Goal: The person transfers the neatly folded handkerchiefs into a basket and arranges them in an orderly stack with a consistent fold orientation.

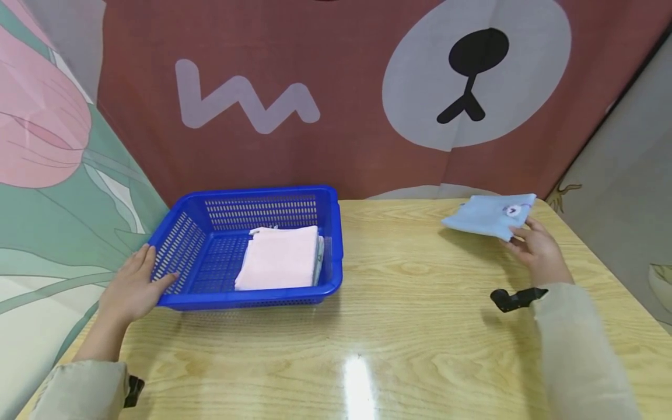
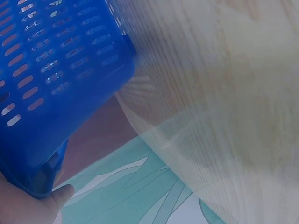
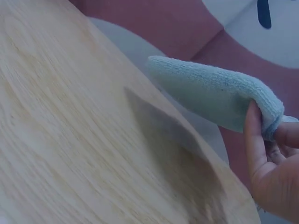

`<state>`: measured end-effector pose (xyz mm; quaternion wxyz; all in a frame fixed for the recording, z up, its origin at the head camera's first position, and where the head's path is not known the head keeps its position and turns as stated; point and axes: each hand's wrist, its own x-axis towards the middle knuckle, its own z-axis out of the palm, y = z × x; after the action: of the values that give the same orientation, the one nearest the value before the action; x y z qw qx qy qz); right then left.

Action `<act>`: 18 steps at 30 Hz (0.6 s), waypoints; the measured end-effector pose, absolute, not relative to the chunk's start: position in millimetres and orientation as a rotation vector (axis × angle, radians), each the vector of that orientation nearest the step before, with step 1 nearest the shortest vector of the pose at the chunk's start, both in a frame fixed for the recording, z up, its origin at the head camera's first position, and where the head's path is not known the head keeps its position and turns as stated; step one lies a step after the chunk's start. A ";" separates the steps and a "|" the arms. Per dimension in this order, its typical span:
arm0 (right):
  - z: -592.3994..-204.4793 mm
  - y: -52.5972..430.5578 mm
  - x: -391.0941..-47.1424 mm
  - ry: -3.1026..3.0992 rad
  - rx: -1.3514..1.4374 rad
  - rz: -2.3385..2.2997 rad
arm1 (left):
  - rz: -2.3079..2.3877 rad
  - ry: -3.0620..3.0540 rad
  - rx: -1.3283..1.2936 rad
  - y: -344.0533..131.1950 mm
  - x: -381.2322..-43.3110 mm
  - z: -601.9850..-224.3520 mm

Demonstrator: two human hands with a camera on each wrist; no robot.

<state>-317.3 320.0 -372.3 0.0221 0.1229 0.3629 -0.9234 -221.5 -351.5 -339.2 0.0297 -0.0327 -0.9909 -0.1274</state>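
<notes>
My right hand pinches one corner of a folded light blue hand towel, which has a small round face patch near that corner. In the right wrist view the towel hangs above the table, its fold edge towards the camera and its shadow below. At the left, my left hand holds the rim of a blue plastic basket near its front left corner, thumb over the rim. A folded pale pink towel lies in the basket's right part, over a greyish-green cloth that shows only at its edge.
The wood-grain table runs up to a brown-red backdrop with a bear face. A floral cloth hangs along the left side, and a grey one along the right.
</notes>
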 end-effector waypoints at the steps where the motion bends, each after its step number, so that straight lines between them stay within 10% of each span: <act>1: -371.6 317.7 -317.4 1.126 0.368 -2.866 | -0.393 -3.056 -0.103 -351.8 -221.4 -339.1; 18: -357.9 277.0 -306.7 1.045 0.082 -2.886 | -0.402 -3.082 -0.112 -353.5 -220.4 -341.1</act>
<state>-306.7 277.0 -357.9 0.0357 0.0268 0.3400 -0.9394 -220.4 -353.5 -341.1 0.0157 -0.0360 -0.9908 -0.1293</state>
